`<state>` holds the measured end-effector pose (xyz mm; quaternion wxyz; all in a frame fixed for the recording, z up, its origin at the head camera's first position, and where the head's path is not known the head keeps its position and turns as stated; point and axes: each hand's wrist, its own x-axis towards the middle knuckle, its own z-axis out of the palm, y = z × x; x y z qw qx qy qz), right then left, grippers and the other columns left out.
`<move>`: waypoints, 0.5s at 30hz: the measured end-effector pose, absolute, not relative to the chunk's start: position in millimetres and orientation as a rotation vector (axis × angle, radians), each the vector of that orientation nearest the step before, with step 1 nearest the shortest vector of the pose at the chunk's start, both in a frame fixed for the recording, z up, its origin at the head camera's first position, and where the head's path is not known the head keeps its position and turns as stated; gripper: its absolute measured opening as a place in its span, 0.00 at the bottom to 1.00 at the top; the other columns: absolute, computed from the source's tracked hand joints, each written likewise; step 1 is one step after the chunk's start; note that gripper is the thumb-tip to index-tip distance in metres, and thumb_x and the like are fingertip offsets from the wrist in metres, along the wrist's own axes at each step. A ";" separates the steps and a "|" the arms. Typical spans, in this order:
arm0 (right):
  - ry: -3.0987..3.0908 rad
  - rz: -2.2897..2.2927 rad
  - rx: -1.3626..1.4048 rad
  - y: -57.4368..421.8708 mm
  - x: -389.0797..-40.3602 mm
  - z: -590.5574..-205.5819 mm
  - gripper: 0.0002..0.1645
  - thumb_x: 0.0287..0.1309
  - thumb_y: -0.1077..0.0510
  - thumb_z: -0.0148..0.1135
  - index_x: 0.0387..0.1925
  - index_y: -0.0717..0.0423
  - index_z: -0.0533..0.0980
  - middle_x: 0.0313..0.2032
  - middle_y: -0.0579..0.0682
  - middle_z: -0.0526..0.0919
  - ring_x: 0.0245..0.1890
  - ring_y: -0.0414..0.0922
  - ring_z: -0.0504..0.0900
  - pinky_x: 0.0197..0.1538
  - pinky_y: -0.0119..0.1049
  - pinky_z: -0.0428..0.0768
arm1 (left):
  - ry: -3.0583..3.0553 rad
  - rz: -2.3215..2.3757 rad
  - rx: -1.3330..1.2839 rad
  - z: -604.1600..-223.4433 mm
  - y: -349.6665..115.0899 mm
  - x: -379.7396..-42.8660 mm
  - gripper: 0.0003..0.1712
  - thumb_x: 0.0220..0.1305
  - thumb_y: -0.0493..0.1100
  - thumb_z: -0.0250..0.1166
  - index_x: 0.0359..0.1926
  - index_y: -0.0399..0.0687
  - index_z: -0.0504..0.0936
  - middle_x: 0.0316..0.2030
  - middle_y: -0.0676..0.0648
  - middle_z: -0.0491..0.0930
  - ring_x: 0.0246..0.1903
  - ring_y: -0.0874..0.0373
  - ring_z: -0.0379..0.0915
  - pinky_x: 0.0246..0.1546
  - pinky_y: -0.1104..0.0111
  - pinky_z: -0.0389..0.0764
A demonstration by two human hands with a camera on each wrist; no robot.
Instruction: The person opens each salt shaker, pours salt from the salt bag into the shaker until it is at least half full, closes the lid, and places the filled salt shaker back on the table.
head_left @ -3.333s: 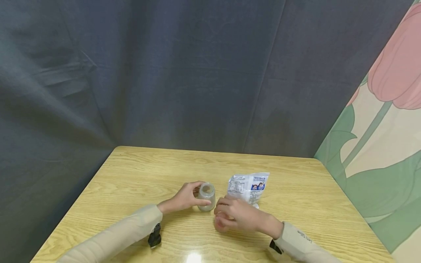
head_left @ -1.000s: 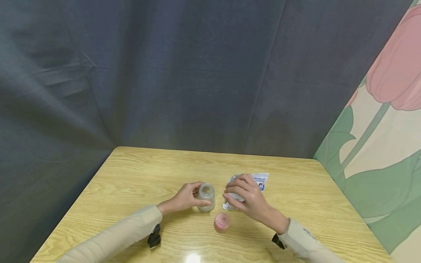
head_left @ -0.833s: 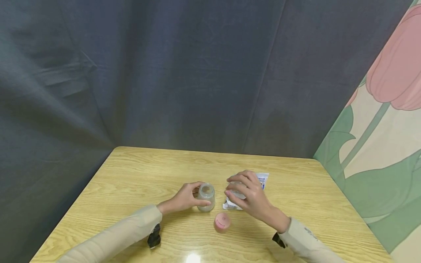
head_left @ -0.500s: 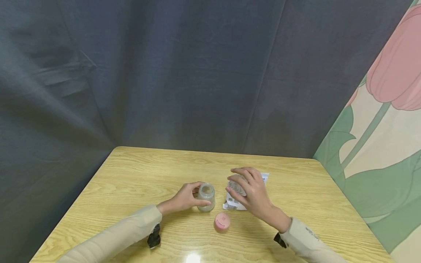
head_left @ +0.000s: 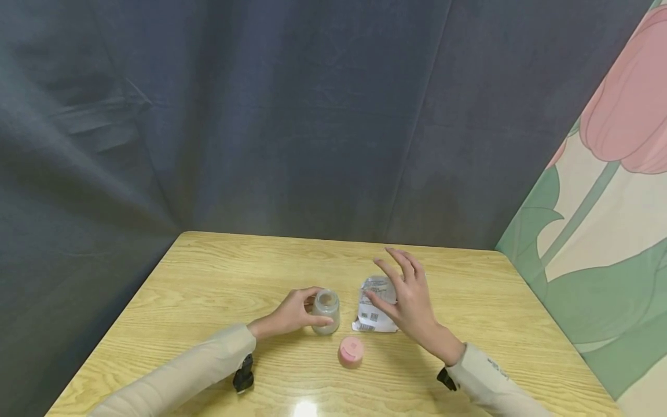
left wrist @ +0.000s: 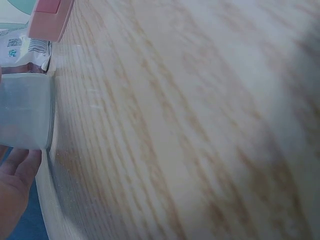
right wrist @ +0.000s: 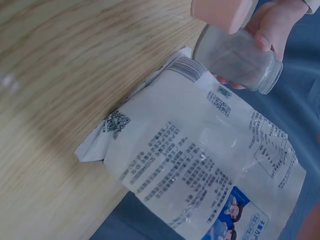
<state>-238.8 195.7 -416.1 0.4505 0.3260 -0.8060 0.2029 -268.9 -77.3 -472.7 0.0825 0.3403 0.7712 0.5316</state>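
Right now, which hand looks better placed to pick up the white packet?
Probably the right hand: it holds nothing and is spread close to the white packet, while the left hand grips the glass jar.

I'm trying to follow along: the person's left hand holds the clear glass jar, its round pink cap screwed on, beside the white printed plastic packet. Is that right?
No, the round pink cap is off. The head view shows it on the wood-grain table, apart from the open clear glass jar. The left hand does hold that jar, beside the white printed plastic packet.
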 end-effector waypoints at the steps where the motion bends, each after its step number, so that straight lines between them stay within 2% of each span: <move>1: -2.005 0.508 0.787 197.0 -239.0 -416.6 0.37 0.65 0.34 0.57 0.60 0.58 0.75 0.65 0.64 0.68 0.61 0.66 0.64 0.60 0.59 0.62 | 2.310 1.582 1.014 -476.4 -77.5 -271.2 0.33 0.56 0.37 0.75 0.61 0.32 0.74 0.53 0.35 0.80 0.53 0.42 0.78 0.54 0.57 0.79; 7: -2.091 0.538 0.669 207.5 -238.1 -422.2 0.50 0.61 0.27 0.56 0.67 0.63 0.66 0.71 0.67 0.56 0.63 0.70 0.56 0.59 0.66 0.58 | 2.305 1.577 1.022 -484.1 -78.5 -276.3 0.34 0.56 0.43 0.76 0.61 0.38 0.75 0.52 0.42 0.81 0.53 0.49 0.79 0.53 0.65 0.79; 12: -2.160 0.561 0.579 214.8 -237.5 -425.5 0.60 0.58 0.24 0.55 0.72 0.66 0.57 0.74 0.68 0.47 0.66 0.72 0.50 0.61 0.70 0.55 | 2.294 1.589 1.032 -482.9 -79.2 -276.2 0.33 0.56 0.43 0.76 0.61 0.38 0.75 0.52 0.41 0.81 0.52 0.48 0.79 0.53 0.64 0.79; 15: -2.215 0.587 0.509 217.8 -235.0 -426.8 0.64 0.55 0.25 0.60 0.73 0.68 0.53 0.73 0.71 0.44 0.67 0.73 0.49 0.62 0.72 0.54 | 2.294 1.588 1.029 -482.0 -79.3 -275.5 0.33 0.56 0.43 0.76 0.61 0.38 0.76 0.52 0.41 0.81 0.53 0.48 0.79 0.53 0.63 0.79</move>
